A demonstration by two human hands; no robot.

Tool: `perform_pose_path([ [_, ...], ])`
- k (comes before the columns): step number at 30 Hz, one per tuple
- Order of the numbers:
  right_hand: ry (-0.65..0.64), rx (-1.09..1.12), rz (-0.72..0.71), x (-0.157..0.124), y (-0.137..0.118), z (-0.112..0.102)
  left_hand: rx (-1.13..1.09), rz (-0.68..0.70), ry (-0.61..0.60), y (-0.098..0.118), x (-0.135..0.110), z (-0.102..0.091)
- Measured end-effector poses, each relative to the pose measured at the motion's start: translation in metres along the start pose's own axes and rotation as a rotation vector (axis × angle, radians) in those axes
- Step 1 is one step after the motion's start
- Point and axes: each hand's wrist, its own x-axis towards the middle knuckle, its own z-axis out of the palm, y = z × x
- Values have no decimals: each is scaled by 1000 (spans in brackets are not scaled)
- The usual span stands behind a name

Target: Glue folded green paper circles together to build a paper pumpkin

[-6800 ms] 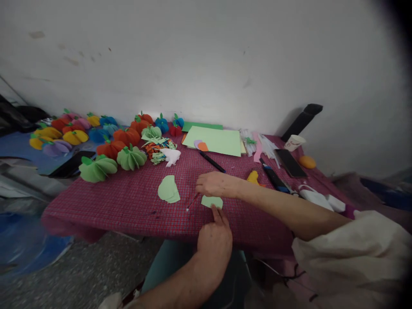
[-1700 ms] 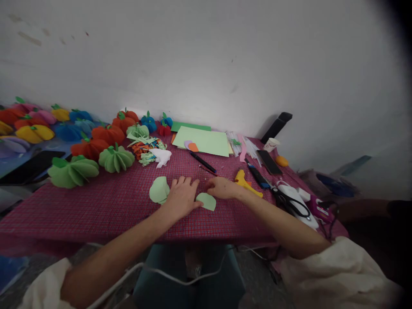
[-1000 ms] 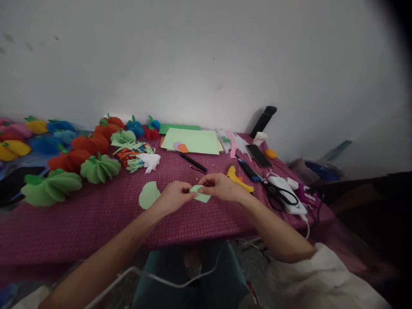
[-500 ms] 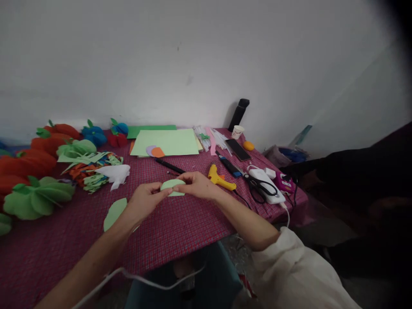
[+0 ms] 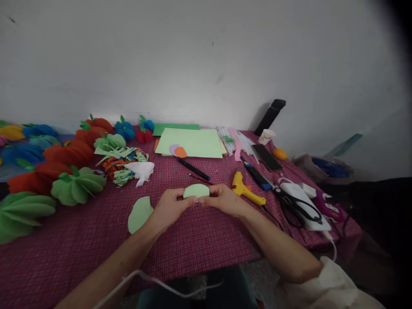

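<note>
A small light green paper piece with a rounded top edge (image 5: 196,190) is held between both hands above the table's front part. My left hand (image 5: 171,205) pinches its left side, thumb in front. My right hand (image 5: 224,199) grips the right side, and the two thumb tips nearly meet at the lower edge. Left of my left forearm lies another cut light green paper piece (image 5: 139,214), partly covered by the arm. Close to my right hand rests a yellow glue gun (image 5: 247,190). Behind my hands lies a black pen (image 5: 193,168).
Paper pumpkins (image 5: 78,185) crowd the left side, beside a heap of paper strips (image 5: 121,165). Light green sheets (image 5: 193,141) lie at the back. A utility knife (image 5: 255,174), black scissors (image 5: 294,206), a phone (image 5: 266,156) and a paper cup (image 5: 266,136) occupy the right. A white cable (image 5: 161,283) crosses below.
The view has swung left, so the table things appear farther right. Both hands still hold the green paper piece, and its lower edge is now gripped with the thumbs closer together.
</note>
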Motion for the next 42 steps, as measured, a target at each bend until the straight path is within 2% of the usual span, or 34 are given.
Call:
perform_pose_path([
  [10, 25, -139, -21, -1, 6, 0, 54, -22, -28, -1, -3, 0],
  [19, 9, -149, -79, -3, 6, 4, -84, 12, -29, -3, -1, 1],
  [25, 139, -145, -105, -3, 3, 3, -75, -12, 11, -1, -1, 0],
  [29, 144, -131, -81, -3, 0, 4, -169, -24, 35, 0, 1, 1],
  [34, 176, -54, -117, -3, -2, 3, -116, -12, 17, -2, 2, 2],
  [42, 198, -105, -114, -3, -2, 5, -148, 13, 53, 2, 0, 1],
])
